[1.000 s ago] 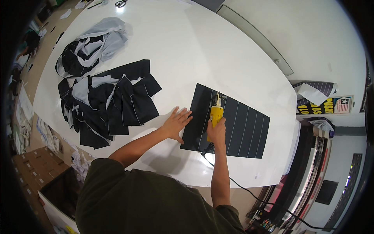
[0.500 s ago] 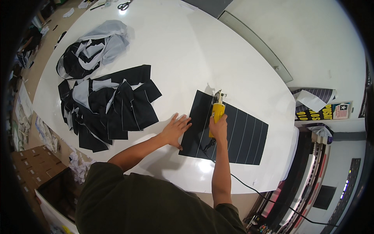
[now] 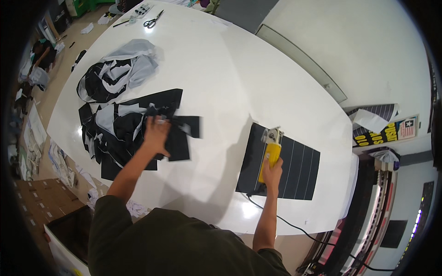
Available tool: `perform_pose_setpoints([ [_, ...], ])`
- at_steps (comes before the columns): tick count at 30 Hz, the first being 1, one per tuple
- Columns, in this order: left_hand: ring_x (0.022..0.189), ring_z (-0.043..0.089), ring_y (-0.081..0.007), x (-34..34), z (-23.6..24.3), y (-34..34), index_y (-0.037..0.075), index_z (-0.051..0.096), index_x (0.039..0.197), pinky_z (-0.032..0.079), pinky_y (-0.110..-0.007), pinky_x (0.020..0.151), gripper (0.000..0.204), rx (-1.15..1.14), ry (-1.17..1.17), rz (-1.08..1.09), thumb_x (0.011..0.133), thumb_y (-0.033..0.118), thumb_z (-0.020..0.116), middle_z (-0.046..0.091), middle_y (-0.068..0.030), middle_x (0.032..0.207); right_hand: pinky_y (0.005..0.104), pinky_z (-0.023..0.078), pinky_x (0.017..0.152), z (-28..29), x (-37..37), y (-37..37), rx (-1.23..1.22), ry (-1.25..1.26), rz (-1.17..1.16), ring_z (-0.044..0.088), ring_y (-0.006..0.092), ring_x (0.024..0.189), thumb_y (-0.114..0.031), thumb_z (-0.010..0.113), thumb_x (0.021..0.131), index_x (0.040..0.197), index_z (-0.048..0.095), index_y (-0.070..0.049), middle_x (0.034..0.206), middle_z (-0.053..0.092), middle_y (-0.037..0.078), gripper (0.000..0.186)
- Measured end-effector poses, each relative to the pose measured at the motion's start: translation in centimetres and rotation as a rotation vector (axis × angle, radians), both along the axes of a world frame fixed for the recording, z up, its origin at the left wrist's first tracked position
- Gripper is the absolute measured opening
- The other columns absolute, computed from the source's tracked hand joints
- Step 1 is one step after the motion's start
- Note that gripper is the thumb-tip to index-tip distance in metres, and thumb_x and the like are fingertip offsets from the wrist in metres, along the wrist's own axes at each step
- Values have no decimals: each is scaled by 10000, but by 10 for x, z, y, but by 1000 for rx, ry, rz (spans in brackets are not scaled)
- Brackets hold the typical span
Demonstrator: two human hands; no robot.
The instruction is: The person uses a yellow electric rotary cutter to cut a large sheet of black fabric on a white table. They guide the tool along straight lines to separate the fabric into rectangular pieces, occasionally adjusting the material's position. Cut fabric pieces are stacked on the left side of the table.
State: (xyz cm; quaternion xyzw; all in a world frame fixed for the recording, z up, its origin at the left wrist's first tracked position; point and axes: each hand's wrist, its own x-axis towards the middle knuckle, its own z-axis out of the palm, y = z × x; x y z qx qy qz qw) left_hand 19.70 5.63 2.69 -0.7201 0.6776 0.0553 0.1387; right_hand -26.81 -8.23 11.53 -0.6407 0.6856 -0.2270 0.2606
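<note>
In my right hand [image 3: 272,172] is a yellow electric fabric cutter [image 3: 271,156], my fingers closed round its body. Its metal head rests at the left part of a black fabric panel [image 3: 298,168] marked with several pale lines. My left hand [image 3: 155,137] is over a heap of black and grey fabric pieces [image 3: 117,131], thumb spread away from the fingers. The fingertips are slightly blurred against the dark cloth. Just right of that hand, a black piece [image 3: 194,127] with a smeared edge sticks out from the heap.
Beyond the heap lies a bundle of grey and black cloth [image 3: 117,69]. Scissors [image 3: 153,19] are at the white table's [image 3: 216,69] far left. A dark cord [image 3: 294,225] trails from the cutter over the right edge. An open box [image 3: 69,232] stands at lower left.
My left hand has gone from the panel's left side to the heap, and the panel's left strip is off it. The cutter has shifted slightly right and nearer. The view has moved a little.
</note>
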Motion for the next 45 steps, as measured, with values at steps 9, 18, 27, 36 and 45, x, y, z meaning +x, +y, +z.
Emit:
perform_pose_setpoints([
  [9, 1489, 384, -407, -181, -5, -132, -64, 489, 1467, 197, -668, 1228, 818, -151, 255, -61, 908, 493, 705, 506, -235, 1521, 482, 567, 874, 17, -75, 159, 62, 74, -141, 715, 477, 1013, -236, 691, 976, 1346, 438, 129, 1099, 686, 355, 578],
  [18, 1619, 83, -382, -292, -37, -97, 71, 268, 1657, 33, -680, 1253, 1378, -55, 461, -511, 639, 892, 701, 159, -190, 1743, 560, 542, 886, 16, -81, 275, 326, 197, -136, 657, 558, 1061, -257, 744, 940, 1433, 385, 59, 1139, 661, 376, 687],
  [27, 1621, 47, -379, -211, -14, -63, 66, 193, 1673, 29, -646, 1273, 1425, 22, 338, -485, 641, 911, 694, 115, -182, 1748, 597, 541, 827, 4, -55, 301, 379, 144, 28, 648, 578, 1015, -283, 716, 950, 1451, 343, 63, 1189, 625, 377, 714],
  [36, 1625, 40, -360, -206, -17, -58, 37, 179, 1668, 25, -635, 1278, 1464, 27, 398, -454, 608, 870, 751, 112, -185, 1748, 581, 527, 841, -8, -41, 286, 262, 128, 47, 634, 578, 1016, -224, 696, 963, 1407, 369, 85, 1177, 600, 378, 632],
  [45, 1625, 38, -359, -204, -20, -56, 32, 189, 1665, 25, -640, 1277, 1459, 6, 432, -452, 609, 860, 761, 112, -178, 1749, 589, 536, 737, -15, -39, 278, 194, 163, 67, 645, 573, 909, -206, 709, 948, 1361, 392, 87, 1110, 604, 378, 598],
])
